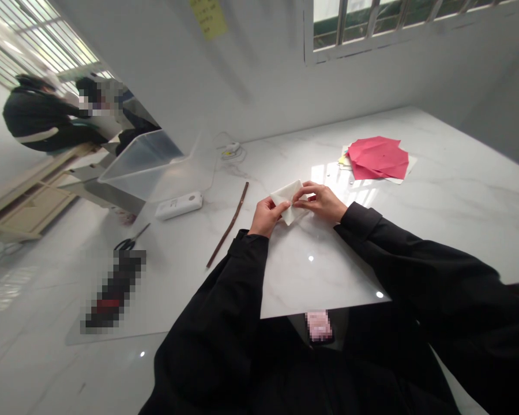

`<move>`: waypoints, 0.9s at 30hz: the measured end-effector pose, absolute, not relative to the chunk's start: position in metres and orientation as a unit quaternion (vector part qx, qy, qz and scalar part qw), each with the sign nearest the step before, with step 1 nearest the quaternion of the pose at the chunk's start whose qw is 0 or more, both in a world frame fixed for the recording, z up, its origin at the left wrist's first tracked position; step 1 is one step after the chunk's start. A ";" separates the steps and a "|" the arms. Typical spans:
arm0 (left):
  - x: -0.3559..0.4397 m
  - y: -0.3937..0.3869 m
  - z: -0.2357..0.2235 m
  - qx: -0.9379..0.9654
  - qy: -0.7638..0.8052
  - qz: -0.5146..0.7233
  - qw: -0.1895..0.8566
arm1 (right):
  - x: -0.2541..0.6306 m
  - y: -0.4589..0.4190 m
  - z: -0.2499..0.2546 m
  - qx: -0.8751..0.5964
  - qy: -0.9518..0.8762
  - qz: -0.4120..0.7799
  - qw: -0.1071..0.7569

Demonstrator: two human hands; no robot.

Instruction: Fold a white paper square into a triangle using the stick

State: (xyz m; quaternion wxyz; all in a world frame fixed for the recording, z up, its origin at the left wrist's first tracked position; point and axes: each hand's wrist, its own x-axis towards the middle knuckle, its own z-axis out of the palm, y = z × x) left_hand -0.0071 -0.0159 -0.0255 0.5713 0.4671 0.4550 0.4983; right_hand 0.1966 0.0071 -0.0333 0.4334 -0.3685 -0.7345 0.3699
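Observation:
A small piece of folded cream-white paper [290, 218] is held just above the marbled white table, between both hands. My left hand [266, 215] pinches its left side, with the thumb pressed near the paper's middle. From the right, my right hand [322, 202] grips the paper between thumb and fingers, its fingertips close to my left thumb. Folded corners show at the top of the paper; part of it is hidden behind the fingers. A thin brown stick [228, 226] lies on the table to the left of my left hand.
Red folded paper [378, 158] lies on lighter sheets at the back right. Left are a white power strip [179, 206], a clear plastic bin [151, 167], scissors [130, 241] and a blurred-out dark object [115, 291]. A phone [320, 327] rests below the table edge. Two people sit far left.

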 end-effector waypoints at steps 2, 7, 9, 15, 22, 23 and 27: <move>-0.007 -0.016 -0.026 0.464 0.455 0.500 0.573 | 0.197 0.007 -0.033 -0.365 -0.737 0.371 0.432; -0.008 -0.015 -0.029 0.468 0.458 0.495 0.571 | 0.197 0.007 -0.033 -0.364 -0.738 0.373 0.430; -0.008 -0.014 -0.032 0.477 0.456 0.494 0.567 | 0.196 0.007 -0.032 -0.366 -0.741 0.368 0.427; -0.009 -0.013 -0.036 0.498 0.439 0.497 0.560 | 0.194 0.007 -0.031 -0.372 -0.743 0.367 0.418; -0.009 -0.013 -0.037 0.495 0.450 0.498 0.552 | 0.193 0.005 -0.030 -0.395 -0.726 0.376 0.419; -0.009 -0.014 -0.037 0.495 0.450 0.497 0.553 | 0.193 0.005 -0.031 -0.397 -0.723 0.379 0.418; -0.009 -0.014 -0.036 0.497 0.442 0.498 0.556 | 0.193 0.005 -0.032 -0.395 -0.716 0.389 0.424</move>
